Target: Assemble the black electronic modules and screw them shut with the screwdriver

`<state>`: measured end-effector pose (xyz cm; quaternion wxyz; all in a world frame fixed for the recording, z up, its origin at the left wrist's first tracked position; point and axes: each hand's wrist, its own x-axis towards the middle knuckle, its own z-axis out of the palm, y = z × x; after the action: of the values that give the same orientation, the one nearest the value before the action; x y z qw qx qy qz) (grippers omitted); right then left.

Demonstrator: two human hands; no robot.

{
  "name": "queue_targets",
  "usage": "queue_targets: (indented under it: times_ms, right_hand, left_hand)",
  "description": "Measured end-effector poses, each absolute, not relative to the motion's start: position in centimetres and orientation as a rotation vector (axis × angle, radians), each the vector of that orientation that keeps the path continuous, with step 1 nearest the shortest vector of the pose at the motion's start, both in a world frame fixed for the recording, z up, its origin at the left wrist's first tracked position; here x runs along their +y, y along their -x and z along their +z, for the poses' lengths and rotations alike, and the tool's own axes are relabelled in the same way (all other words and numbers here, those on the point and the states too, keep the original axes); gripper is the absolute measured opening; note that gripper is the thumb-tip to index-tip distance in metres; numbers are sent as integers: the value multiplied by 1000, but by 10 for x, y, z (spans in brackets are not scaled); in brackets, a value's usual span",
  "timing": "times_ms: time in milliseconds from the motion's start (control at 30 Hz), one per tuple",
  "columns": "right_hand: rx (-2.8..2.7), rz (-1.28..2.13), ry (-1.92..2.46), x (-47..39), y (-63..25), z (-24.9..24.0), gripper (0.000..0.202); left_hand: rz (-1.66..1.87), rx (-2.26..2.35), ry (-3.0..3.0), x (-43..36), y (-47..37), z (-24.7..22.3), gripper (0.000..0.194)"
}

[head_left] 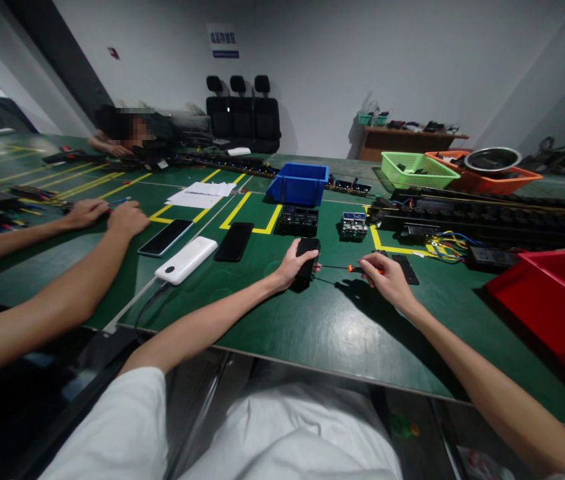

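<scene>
From the head camera, the person's left hand grasps a small black box just above the green table, near the front edge. The right hand grips a screwdriver by its orange handle, the shaft pointing left toward the box; whether the tip touches it, I cannot tell. A flat black plate lies just beside the right hand. Beyond the box sit a black block, a silver block and a blue bin. To the left lie a black phone, a white power bank and a light-edged phone, near a co-worker's arms. Loose wires and a red bin are at the right.
</scene>
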<state>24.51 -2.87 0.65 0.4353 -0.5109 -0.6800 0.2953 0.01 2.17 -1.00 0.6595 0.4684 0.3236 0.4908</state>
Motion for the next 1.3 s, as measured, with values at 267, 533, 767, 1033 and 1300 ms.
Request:
queue_targets:
  times_ms: [267,533,767,1033,1300]
  right_hand:
    - [-1641,675,1229,-27,-246,8,37]
    - [-1607,781,1231,-27,-245,6,30]
    - [-1642,768,1248,-27,-247,5,35]
    - [-1652,665,1206,-26,-248,7,36]
    - [-1639,793,1258,-28,-246,5,34]
  left_hand:
    - [1118,733,-1053,20,-1,-9,55]
    - [1121,722,-1046,20,-1,-9,56]
    - [1125,730,-1035,21,0,-8,57]
    - [1120,734,-1030,20,0,-8,54]
    - [1128,735,-1033,22,-1,-10,54]
